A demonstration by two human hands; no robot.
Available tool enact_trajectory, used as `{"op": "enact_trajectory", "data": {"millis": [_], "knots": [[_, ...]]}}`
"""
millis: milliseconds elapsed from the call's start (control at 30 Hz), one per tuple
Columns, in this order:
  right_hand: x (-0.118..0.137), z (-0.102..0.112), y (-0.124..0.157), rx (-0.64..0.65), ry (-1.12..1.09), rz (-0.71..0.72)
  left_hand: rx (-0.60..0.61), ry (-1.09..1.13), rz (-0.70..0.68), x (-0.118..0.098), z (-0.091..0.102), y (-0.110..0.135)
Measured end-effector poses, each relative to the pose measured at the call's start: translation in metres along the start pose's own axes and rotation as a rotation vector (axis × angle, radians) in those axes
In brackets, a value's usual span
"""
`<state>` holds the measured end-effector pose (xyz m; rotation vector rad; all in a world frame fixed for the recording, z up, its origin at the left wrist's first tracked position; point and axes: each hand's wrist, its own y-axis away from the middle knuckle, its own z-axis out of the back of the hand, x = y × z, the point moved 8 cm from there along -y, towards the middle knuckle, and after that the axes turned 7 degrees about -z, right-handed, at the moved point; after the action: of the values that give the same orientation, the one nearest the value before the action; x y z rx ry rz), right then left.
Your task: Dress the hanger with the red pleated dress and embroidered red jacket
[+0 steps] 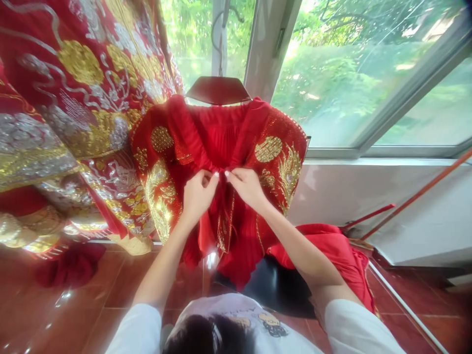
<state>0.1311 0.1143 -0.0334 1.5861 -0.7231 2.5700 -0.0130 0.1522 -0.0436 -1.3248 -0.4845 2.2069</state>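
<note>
A red garment (pixel 221 142) with gold embroidery hangs from a dark wooden hanger (pixel 218 90) in front of the window. My left hand (pixel 197 194) pinches the garment's front at its middle, fingers closed on the red cloth. My right hand (pixel 246 186) does the same just to the right, fingertips nearly touching the left ones. Both hands meet at the centre seam, where gold-trimmed strips hang down. What exactly lies between the fingertips is too small to make out.
A larger red robe (pixel 73 113) with gold and silver embroidery hangs at the left. More red cloth (pixel 332 250) lies on a dark seat (pixel 273 287) below. Red cloth (pixel 70 268) lies on the tiled floor. A red pole (pixel 416 196) leans against the white wall under the window.
</note>
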Motion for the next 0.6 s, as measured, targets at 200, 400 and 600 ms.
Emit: {"op": "enact_trajectory", "data": {"millis": [200, 400, 600], "knots": [[0.012, -0.008, 0.008, 0.074, -0.039, 0.062, 0.049, 0.389, 0.113, 0.008, -0.026, 0.017], [0.018, -0.002, 0.016, 0.055, 0.104, 0.155, -0.008, 0.688, 0.081, 0.007, -0.038, 0.021], [0.02, 0.001, 0.02, 0.074, 0.101, 0.143, -0.069, 0.943, 0.29, 0.004, -0.041, 0.029]]}}
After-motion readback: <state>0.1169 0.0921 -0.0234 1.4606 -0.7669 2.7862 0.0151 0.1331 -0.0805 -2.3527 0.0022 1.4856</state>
